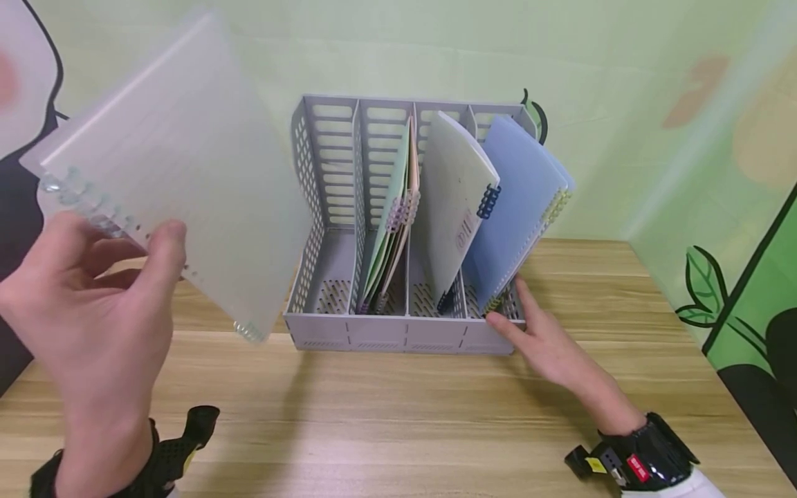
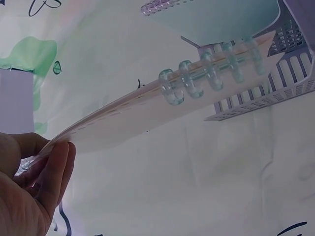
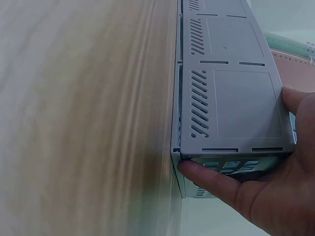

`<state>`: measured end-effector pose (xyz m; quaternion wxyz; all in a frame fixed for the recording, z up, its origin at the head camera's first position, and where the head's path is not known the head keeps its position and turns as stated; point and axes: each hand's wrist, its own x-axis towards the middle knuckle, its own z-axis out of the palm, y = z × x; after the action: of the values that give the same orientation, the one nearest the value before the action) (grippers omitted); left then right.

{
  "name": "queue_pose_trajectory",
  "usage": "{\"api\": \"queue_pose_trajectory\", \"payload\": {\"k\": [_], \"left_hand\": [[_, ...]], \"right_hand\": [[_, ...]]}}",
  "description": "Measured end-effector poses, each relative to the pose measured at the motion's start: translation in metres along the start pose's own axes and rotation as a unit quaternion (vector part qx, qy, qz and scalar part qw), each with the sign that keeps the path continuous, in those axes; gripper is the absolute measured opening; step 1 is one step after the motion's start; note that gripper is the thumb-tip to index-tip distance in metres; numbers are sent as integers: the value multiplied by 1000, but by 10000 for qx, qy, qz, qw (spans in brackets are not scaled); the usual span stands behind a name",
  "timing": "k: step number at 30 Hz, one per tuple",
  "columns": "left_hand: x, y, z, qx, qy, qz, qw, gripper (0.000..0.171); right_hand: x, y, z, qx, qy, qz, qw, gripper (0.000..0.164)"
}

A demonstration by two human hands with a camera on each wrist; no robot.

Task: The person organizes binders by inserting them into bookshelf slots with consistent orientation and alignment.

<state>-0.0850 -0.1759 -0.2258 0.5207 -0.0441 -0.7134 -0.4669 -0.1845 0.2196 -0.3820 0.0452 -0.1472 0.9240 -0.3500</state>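
Observation:
A loose-leaf notebook (image 1: 205, 159) with a frosted translucent cover and clear rings is lifted at the left, tilted. My left hand (image 1: 106, 283) pinches it along its ringed edge, the thumb on the cover; the left wrist view shows the notebook (image 2: 118, 118) bowing slightly. A grey desktop file organizer (image 1: 380, 335) with several slots stands on the table. At its front right corner my right hand (image 1: 548, 339) holds it, the thumb at the front rim. In the right wrist view the hand (image 3: 275, 191) spans the organizer's corner (image 3: 246, 103).
In the organizer stand green and pink notebooks (image 1: 392, 228), a white-grey notebook (image 1: 451, 200) with dark rings and a blue notebook (image 1: 517, 194) with yellow rings. The leftmost slot (image 1: 333, 270) shows its bare floor. Behind the wooden table (image 1: 398, 415) hangs a printed backdrop (image 1: 591, 83).

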Motion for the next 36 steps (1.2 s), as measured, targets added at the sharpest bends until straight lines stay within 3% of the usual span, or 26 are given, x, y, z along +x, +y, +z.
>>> {"api": "queue_pose_trajectory", "payload": {"k": [13, 25, 36], "left_hand": [[1, 0, 8, -304, 98, 118, 9994, 20], [-1, -2, 12, -339, -20, 70, 9994, 21], [-2, -10, 18, -303, -44, 319, 9990, 26]], "right_hand": [[-1, 0, -1, -32, -2, 3, 10000, 86], [0, -1, -1, 27, 7, -23, 10000, 86], [-1, -2, -1, -37, -7, -8, 10000, 86]]}}
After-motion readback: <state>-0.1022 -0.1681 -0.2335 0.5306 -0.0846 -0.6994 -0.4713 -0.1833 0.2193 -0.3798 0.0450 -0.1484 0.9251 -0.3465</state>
